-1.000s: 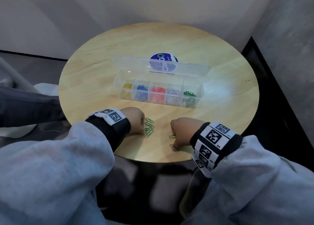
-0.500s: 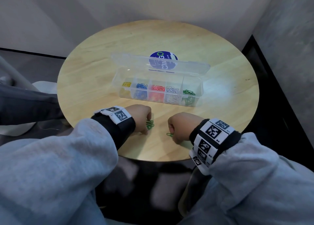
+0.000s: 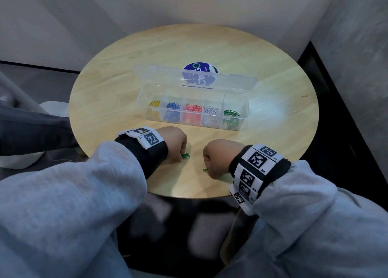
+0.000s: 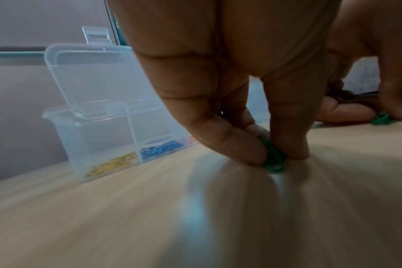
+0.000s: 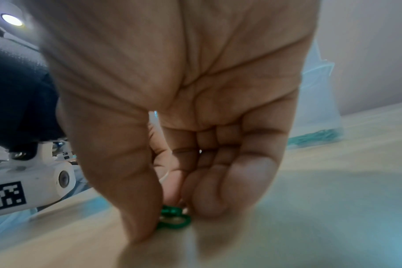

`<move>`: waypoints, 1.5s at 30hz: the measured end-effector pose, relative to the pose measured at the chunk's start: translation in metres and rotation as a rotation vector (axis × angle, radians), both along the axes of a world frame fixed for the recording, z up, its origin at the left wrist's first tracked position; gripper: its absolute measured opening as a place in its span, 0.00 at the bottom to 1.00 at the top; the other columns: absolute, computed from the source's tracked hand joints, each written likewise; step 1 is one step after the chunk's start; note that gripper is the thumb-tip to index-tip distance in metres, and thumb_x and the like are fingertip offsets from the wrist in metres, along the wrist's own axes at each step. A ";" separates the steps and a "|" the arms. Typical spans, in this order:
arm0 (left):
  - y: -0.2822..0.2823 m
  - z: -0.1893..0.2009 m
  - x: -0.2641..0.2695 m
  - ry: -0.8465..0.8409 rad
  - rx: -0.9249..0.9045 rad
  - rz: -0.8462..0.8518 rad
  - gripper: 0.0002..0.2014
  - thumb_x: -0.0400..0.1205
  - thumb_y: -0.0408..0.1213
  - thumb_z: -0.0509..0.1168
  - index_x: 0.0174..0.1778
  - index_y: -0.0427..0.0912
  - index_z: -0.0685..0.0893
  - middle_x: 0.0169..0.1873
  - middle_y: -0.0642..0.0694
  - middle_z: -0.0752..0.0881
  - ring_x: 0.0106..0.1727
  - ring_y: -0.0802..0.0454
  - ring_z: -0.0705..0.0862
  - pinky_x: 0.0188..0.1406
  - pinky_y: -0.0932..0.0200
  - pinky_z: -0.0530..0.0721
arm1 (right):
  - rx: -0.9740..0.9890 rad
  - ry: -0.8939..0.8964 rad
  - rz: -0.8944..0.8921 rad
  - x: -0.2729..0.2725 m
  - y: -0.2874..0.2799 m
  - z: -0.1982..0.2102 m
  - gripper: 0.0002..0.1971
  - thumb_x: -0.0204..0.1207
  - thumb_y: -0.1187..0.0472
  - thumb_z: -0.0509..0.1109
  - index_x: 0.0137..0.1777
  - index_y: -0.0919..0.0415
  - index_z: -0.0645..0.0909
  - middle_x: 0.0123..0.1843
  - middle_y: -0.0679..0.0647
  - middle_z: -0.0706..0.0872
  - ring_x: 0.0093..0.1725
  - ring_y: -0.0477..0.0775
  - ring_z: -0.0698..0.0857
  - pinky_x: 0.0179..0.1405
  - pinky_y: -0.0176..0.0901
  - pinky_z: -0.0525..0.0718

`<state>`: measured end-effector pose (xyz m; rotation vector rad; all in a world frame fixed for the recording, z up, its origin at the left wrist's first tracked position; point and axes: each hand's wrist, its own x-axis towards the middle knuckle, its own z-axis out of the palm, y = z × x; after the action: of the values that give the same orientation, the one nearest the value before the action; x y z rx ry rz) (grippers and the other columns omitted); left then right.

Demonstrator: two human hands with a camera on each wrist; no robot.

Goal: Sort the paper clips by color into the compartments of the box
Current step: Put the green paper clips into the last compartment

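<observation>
Basically the last green clips (image 3: 185,156) are being pinched off the worktop (image 3: 126,93) by both hands, left hand (image 3: 174,140) and right hand (image 3: 218,154), so the box's (image 3: 197,123) green end compartment gets filled next.

Your curled left hand (image 3: 175,140) and right hand (image 3: 218,155) hide most of the small green wire paper clips (image 4: 274,159) beneath them, whose count stays unclear.

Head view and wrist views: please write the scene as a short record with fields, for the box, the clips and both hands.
box: clear, lid open, on round wooden table
compartments, left to right: yellow, blue, red, white, green clips
left hand: pinches green clips against the table
right hand: pinches green clips against the table
loose clips in view: green only
</observation>
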<state>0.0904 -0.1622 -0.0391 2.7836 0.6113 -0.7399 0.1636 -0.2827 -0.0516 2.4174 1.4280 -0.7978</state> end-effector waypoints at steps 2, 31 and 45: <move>-0.002 0.003 0.001 0.023 0.008 -0.006 0.10 0.77 0.35 0.68 0.54 0.43 0.85 0.47 0.48 0.82 0.45 0.51 0.76 0.39 0.61 0.72 | 0.002 0.006 -0.014 0.000 -0.001 0.001 0.09 0.71 0.61 0.65 0.46 0.61 0.84 0.46 0.55 0.88 0.46 0.57 0.86 0.49 0.51 0.88; 0.039 0.030 -0.011 -0.374 -1.147 0.702 0.15 0.80 0.18 0.58 0.45 0.43 0.82 0.18 0.49 0.80 0.25 0.58 0.84 0.29 0.67 0.88 | 0.020 0.086 0.131 -0.005 0.001 0.009 0.10 0.70 0.68 0.67 0.50 0.63 0.85 0.50 0.55 0.88 0.48 0.56 0.85 0.45 0.45 0.84; 0.021 0.010 -0.016 0.084 -0.103 0.328 0.19 0.68 0.56 0.74 0.42 0.44 0.85 0.35 0.50 0.82 0.41 0.49 0.80 0.38 0.60 0.73 | 0.424 0.938 -0.816 0.029 0.004 0.026 0.14 0.78 0.75 0.49 0.37 0.64 0.72 0.33 0.58 0.74 0.29 0.52 0.74 0.22 0.35 0.74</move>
<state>0.0748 -0.1416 -0.0288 2.4815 0.9846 -0.7929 0.1926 -0.2792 -0.0258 3.1651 0.7477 -2.2262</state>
